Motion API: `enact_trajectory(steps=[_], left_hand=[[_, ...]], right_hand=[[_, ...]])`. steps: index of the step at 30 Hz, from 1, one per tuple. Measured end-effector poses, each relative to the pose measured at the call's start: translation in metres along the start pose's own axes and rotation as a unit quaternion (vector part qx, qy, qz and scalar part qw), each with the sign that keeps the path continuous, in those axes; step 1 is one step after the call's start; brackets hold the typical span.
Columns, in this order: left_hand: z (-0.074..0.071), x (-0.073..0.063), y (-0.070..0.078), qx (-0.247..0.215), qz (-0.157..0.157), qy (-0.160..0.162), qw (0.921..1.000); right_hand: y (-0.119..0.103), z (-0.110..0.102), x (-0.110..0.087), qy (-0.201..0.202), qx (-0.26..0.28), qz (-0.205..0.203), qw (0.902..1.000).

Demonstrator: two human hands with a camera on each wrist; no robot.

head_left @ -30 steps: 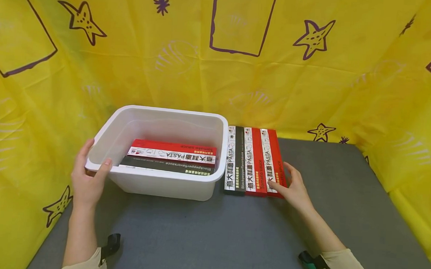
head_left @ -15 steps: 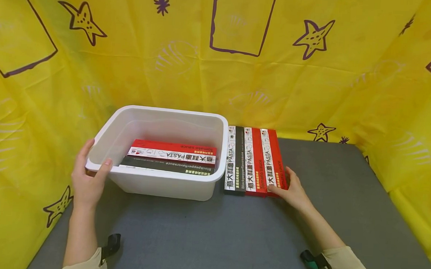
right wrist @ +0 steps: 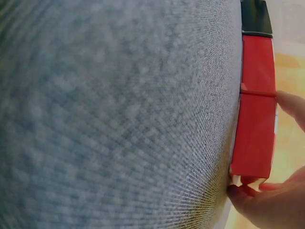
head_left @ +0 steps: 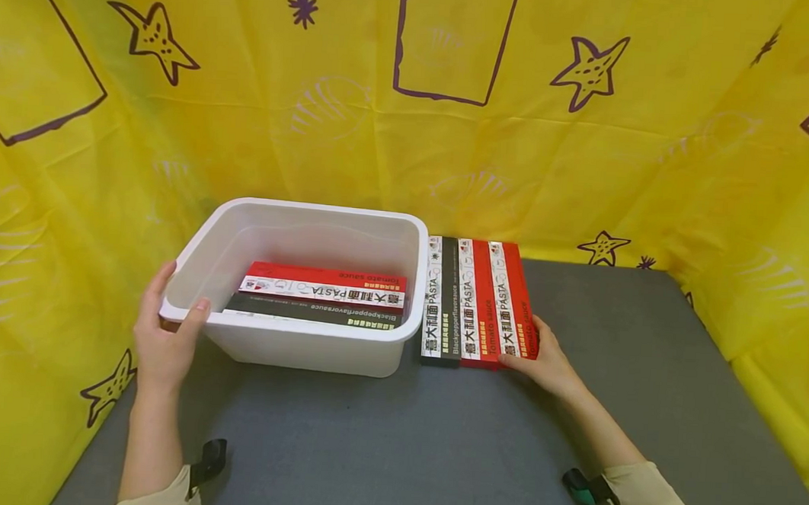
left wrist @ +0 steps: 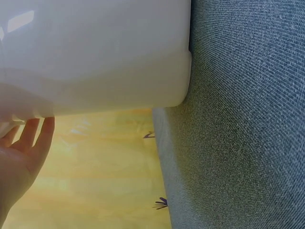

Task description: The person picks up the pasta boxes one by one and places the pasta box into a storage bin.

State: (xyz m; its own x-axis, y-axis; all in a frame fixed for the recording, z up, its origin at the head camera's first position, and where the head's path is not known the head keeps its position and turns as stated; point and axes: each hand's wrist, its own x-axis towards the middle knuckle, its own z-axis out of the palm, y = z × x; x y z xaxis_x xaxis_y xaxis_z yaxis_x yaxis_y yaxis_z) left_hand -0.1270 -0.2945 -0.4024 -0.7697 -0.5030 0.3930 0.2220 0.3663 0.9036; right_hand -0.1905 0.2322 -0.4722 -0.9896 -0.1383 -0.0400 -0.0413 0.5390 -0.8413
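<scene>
My left hand (head_left: 166, 339) grips the left front corner of a white plastic tub (head_left: 303, 350), thumb over the rim. In the left wrist view its fingers (left wrist: 31, 133) lie against the tub's outer side. Inside the tub lie a red tomato sauce pasta box (head_left: 328, 276) and a black pepper one (head_left: 312, 309). To its right, three pasta boxes lie side by side: a black one (head_left: 448, 285), a middle red one (head_left: 478, 287) and a right-hand red one (head_left: 518, 289). My right hand (head_left: 552, 367) holds that last box near its front end, thumb by the seam, fingers at its right side.
A dark grey cloth-like table top (head_left: 381, 442) spreads in front of the tub and to the right of the boxes. Yellow curtain (head_left: 395, 160) with starfish drawings stands close behind and along both sides.
My right hand has slid slightly toward the near end of the right-hand red box, its thumb moving left and down to the seam. My left hand and the tub have not moved.
</scene>
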Motion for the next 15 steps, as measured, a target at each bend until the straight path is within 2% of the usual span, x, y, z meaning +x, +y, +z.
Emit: enact_trajectory(steps=[4, 15], left_hand=[[0.0002, 0.0005, -0.0003, 0.000, -0.002, 0.001, 1.0000], [0.0004, 0.0004, -0.0006, 0.001, 0.000, 0.002, 1.0000]], right_hand=[[-0.0001, -0.0005, -0.0003, -0.004, -0.011, 0.000, 0.9999], [0.0005, -0.0022, -0.0001, -0.014, 0.008, 0.011, 0.9998]])
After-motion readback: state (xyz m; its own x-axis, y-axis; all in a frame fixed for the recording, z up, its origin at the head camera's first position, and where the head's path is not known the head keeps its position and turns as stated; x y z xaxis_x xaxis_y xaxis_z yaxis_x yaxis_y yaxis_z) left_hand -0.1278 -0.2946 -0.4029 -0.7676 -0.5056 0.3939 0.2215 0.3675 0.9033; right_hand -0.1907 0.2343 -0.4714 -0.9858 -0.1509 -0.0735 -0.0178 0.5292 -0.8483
